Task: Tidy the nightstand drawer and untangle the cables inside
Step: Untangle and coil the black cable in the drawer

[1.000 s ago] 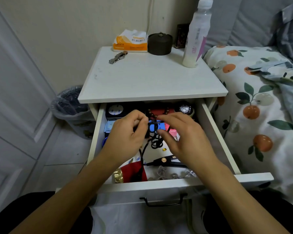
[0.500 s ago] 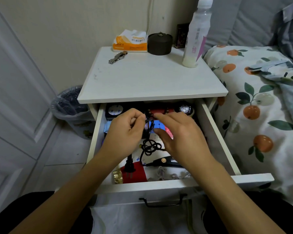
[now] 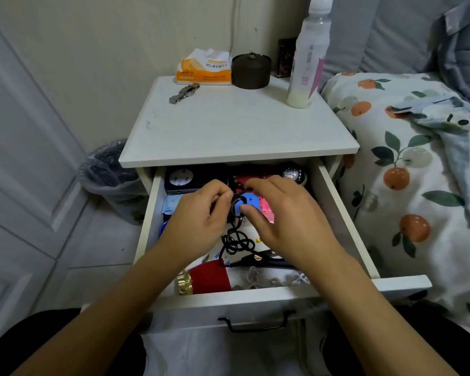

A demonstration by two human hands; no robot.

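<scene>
Drawer open | left hand and right hand each pinch one loop of black cable, lifted over the clutter, likely to free slack | knot hangs below, above black tool.

Hands: two, left hand and right hand, met on one black cable
Bottles: one bottle
Watches: one watch
Tissue packs: one tissue pack

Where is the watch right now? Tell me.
In the head view the watch lies on the nightstand top, back left, just in front of the tissue pack and left of the dark round tin.
</scene>
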